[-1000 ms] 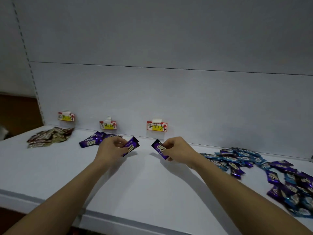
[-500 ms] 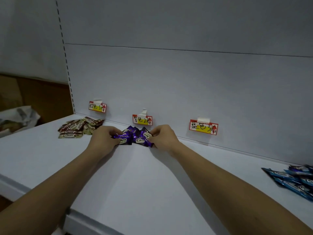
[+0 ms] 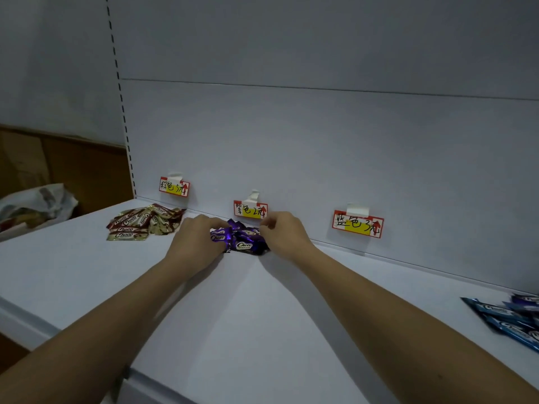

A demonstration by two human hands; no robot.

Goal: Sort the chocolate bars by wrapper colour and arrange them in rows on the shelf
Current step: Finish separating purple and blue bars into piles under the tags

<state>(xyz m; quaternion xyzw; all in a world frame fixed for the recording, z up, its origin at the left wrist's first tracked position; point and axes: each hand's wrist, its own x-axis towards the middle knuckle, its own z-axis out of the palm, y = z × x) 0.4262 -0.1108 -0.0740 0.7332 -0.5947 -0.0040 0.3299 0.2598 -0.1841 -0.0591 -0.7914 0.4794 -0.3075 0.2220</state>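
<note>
Two bare forearms reach from the lower corners of the frame to its centre, where both hands meet at a small heap of purple, glossy foil-wrapped chocolate bars [image 3: 243, 239] on a white, matte shelf [image 3: 262, 330]. The left hand [image 3: 198, 243] curls its fingers around a purple bar at the heap's left edge. The right hand [image 3: 284, 234] sits at the heap's right edge with fingers bent toward the wrappers; whether it grips one cannot be told. The heap lies directly between the hands, its bars jumbled, the front one lying roughly left to right. Both hands look equally near.

Above the heap, on the white back panel, a red-and-yellow paper price label [image 3: 250, 209] is taped. To the left lies a fan of gold-and-brown crinkly wrapped bars [image 3: 140, 224] under a similar label [image 3: 174, 187]. A third label [image 3: 358, 224] hangs right of centre. At the right edge of the frame lie blue wrapped bars [image 3: 509, 319], well apart from the hands.
</note>
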